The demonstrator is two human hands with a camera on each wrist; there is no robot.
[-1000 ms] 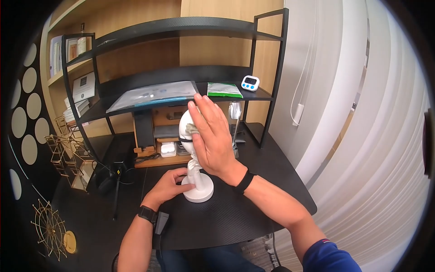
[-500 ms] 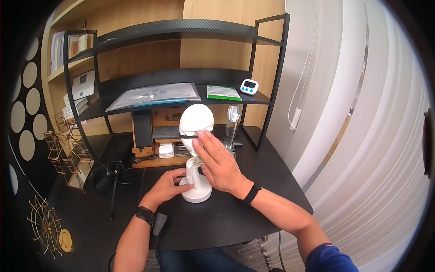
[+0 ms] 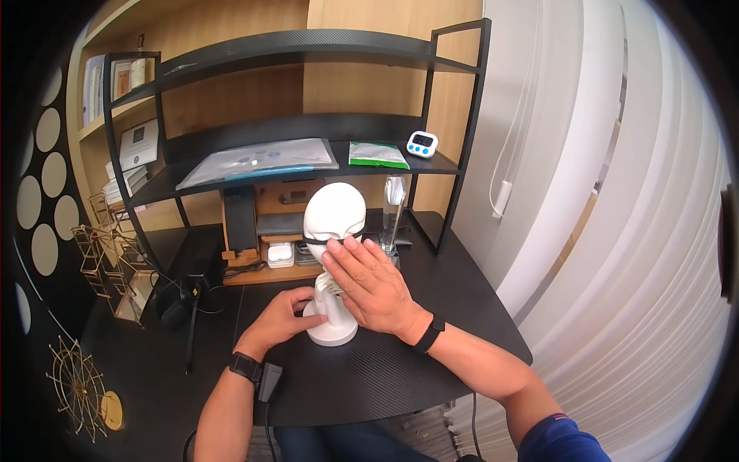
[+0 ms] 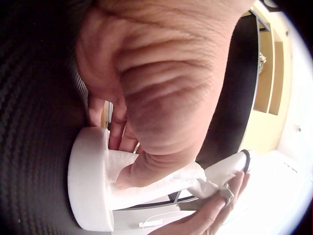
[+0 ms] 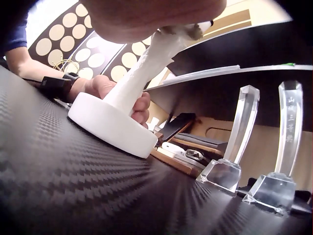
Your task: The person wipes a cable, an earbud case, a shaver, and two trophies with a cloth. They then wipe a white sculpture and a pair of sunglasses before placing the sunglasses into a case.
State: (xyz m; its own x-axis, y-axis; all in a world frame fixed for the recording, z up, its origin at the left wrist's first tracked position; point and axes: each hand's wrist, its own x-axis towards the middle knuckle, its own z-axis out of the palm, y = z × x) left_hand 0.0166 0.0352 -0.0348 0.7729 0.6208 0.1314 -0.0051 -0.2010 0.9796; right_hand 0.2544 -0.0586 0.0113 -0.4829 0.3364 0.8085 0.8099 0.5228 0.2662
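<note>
A white mannequin-head figure [image 3: 335,208] with a black band across its eyes stands upright on the desk; its neck is shaped like a hand above a round base [image 5: 112,125]. My left hand [image 3: 281,317] grips the lower stem from the left, thumb in front and fingers behind. With its fingers nearly straight, my right hand [image 3: 377,292] lies over the figure's lower face and neck. A crumpled grey cloth [image 4: 226,194] is pinched between that hand's thumb and fingers, against the figure. In the head view most of the cloth is hidden behind the hand.
Two crystal trophies, the nearer one [image 5: 274,191] in the right wrist view, stand right of the figure. Behind is a black shelf [image 3: 308,173] bearing plastic packets and a white timer [image 3: 422,144]. A wooden organizer sits below; gold wire ornaments [image 3: 81,385] stand left.
My right hand has moved down from the upper part of the head to the lower face and neck, uncovering the crown. My left hand keeps its grip on the stem.
</note>
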